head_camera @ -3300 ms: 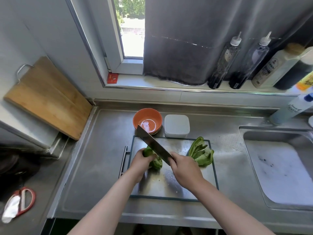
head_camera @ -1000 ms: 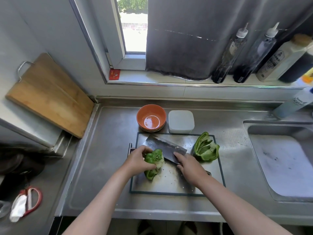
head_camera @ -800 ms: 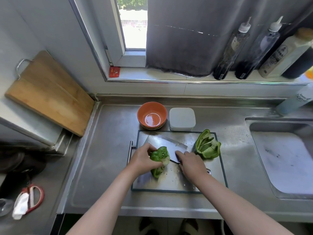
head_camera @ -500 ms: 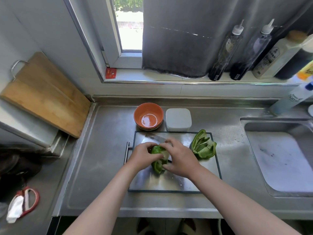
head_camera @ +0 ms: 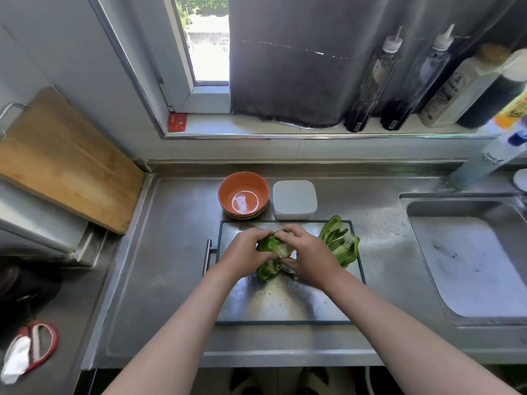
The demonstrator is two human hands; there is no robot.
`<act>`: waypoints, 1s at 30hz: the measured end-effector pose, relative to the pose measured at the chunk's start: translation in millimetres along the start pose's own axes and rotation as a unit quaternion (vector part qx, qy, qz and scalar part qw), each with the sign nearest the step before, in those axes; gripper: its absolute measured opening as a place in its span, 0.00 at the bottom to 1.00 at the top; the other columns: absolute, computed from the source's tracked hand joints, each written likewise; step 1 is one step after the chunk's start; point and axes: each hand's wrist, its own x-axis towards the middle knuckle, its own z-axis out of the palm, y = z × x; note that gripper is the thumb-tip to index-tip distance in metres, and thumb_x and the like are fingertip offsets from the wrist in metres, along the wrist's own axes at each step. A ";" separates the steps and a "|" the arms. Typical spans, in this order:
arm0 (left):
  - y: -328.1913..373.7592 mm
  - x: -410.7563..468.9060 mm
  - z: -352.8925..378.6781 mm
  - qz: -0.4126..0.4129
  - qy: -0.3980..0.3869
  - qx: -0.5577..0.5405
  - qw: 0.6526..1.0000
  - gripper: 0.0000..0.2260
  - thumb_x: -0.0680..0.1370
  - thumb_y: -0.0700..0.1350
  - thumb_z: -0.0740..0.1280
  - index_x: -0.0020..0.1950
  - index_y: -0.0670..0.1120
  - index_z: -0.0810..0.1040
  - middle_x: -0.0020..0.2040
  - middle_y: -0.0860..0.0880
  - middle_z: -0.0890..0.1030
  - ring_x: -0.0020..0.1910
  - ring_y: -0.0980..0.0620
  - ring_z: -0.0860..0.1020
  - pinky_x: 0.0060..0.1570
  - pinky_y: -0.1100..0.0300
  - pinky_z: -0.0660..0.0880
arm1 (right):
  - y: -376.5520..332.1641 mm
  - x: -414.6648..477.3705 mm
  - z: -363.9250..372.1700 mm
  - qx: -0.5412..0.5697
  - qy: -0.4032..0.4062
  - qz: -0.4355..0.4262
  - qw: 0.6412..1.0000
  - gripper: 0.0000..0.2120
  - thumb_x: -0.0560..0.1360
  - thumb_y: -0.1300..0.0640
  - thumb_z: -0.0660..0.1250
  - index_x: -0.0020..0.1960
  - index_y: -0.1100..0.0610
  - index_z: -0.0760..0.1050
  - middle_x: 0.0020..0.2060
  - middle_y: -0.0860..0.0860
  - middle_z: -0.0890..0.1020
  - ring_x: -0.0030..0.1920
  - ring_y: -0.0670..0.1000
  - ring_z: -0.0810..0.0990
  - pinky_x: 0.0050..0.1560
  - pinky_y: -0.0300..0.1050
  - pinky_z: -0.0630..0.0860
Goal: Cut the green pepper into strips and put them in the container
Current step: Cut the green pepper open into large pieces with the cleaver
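Shows dark lettering on the white bottle (head_camera: 484,163) by the sink (head_camera: 467,269), too blurred to read. Same for the red sticker (head_camera: 177,122) on the windowsill (head_camera: 256,126) and the labels on the sauce bottles (head_camera: 370,89).

Grips a pepper half (head_camera: 268,259) in both hands over the metal board (head_camera: 285,305) on the desk (head_camera: 171,266) — left hand (head_camera: 243,256) curled round the green outside, right hand (head_camera: 309,259) pinching at the pale core (head_camera: 282,250). Holds its long axis running away from the body, near end swung a little left.

Leaves the second half (head_camera: 340,243) inside-up at the board's far right, near the white container (head_camera: 294,198) and orange bowl (head_camera: 243,195).

Differs from a second ago — no longer holds the knife (head_camera: 288,272), now flat on the board beneath the hands.
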 end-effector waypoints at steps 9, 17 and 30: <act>9.5 13.1 5.8 0.063 0.006 0.078 0.995 0.21 0.72 0.41 0.77 0.64 0.48 0.81 0.57 0.54 0.79 0.53 0.58 0.74 0.52 0.73 0.67 | 17.6 5.3 -16.9 -0.009 -0.015 -0.047 0.999 0.27 0.69 0.57 0.78 0.67 0.51 0.77 0.61 0.49 0.78 0.46 0.53 0.83 0.42 0.48 0.81; 11.0 23.5 16.2 0.109 0.008 0.142 0.984 0.24 0.70 0.42 0.77 0.65 0.49 0.80 0.58 0.50 0.79 0.58 0.50 0.76 0.60 0.56 0.73 | 32.7 5.0 -33.3 -0.009 -0.035 -0.091 0.995 0.26 0.70 0.59 0.78 0.67 0.53 0.77 0.61 0.50 0.78 0.49 0.54 0.82 0.45 0.51 0.82; 2.8 28.7 20.6 -0.066 -0.060 0.020 0.996 0.29 0.69 0.50 0.78 0.69 0.55 0.73 0.53 0.59 0.78 0.48 0.56 0.77 0.40 0.73 0.70 | 38.0 -1.5 -27.8 0.027 -0.036 -0.034 0.998 0.35 0.68 0.68 0.76 0.72 0.52 0.73 0.71 0.52 0.73 0.66 0.53 0.76 0.64 0.47 0.75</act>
